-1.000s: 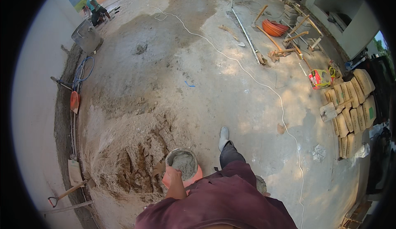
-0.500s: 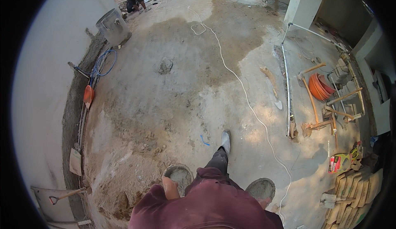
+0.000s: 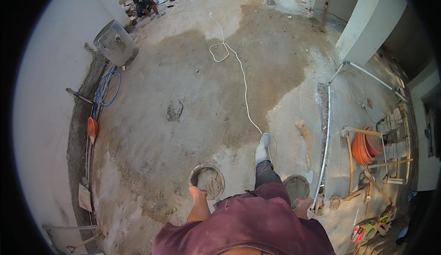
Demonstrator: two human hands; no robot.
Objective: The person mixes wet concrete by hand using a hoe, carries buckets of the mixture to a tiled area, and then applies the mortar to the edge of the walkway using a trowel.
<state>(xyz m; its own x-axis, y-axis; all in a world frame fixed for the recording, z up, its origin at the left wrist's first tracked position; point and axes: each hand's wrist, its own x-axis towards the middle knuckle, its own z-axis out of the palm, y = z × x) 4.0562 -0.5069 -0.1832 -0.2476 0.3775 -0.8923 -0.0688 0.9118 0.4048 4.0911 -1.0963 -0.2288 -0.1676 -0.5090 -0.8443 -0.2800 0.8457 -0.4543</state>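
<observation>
In my left hand (image 3: 197,191) is a round dark bucket (image 3: 195,173) with grey-brown, mortar-like material inside. The fingers are curled at its rim or handle. On the other side my right hand (image 3: 302,202) grips a second bucket (image 3: 306,181), also holding grey material. Its fingers are partly hidden behind the bucket and my maroon shirt (image 3: 243,223). Both buckets hang low beside my legs. One light-coloured boot (image 3: 262,148) is forward on the concrete floor, by a white cable.
The white cable (image 3: 245,78) winds along the floor ahead. A metal drum (image 3: 115,43), blue hose (image 3: 112,87) and orange scoop-shaped thing (image 3: 92,128) line the left wall. At right are a white pipe (image 3: 327,131), stacked orange basins (image 3: 360,148) and wooden-handled tools. A person (image 3: 143,0) crouches far left.
I have moved forward with both buckets; the sand pile and stacked bags have slid back toward the lower edge. The buckets and my hands show farther ahead of my body.
</observation>
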